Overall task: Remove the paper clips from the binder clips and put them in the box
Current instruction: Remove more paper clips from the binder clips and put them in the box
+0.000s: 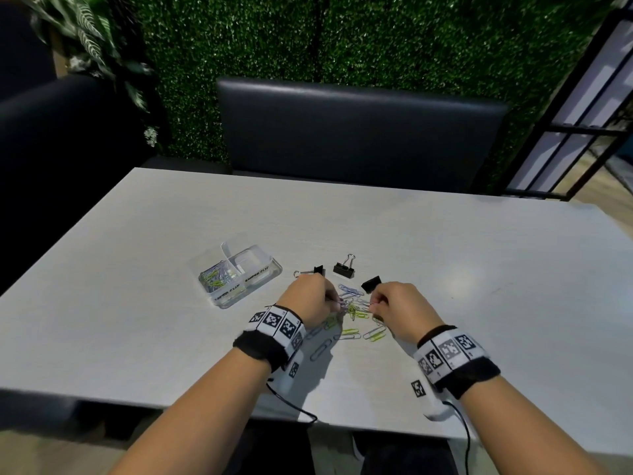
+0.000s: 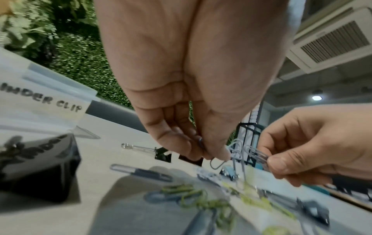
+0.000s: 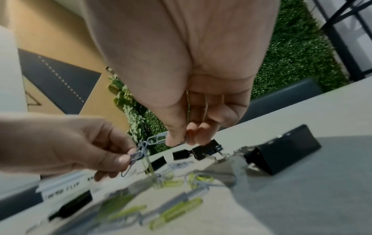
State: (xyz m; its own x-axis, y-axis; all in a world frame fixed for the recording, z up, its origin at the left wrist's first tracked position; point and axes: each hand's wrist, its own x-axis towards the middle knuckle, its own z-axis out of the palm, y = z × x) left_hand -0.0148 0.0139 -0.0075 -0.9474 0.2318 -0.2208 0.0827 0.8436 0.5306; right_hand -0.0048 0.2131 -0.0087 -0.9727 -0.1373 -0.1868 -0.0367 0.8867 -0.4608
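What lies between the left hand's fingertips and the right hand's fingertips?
A tangle of linked grey-blue paper clips, pinched by the left hand and the right hand; clearest in the left wrist view.

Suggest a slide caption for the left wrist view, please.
Left hand and right hand pinch linked paper clips above the table.

grey table (image 1: 445,255), dark bench (image 1: 359,128), hedge wall (image 1: 376,39)

Even overhead light; soft shadows under the hands on the table (image 1: 445,255). Wrist views blur at bottom, edges warp.
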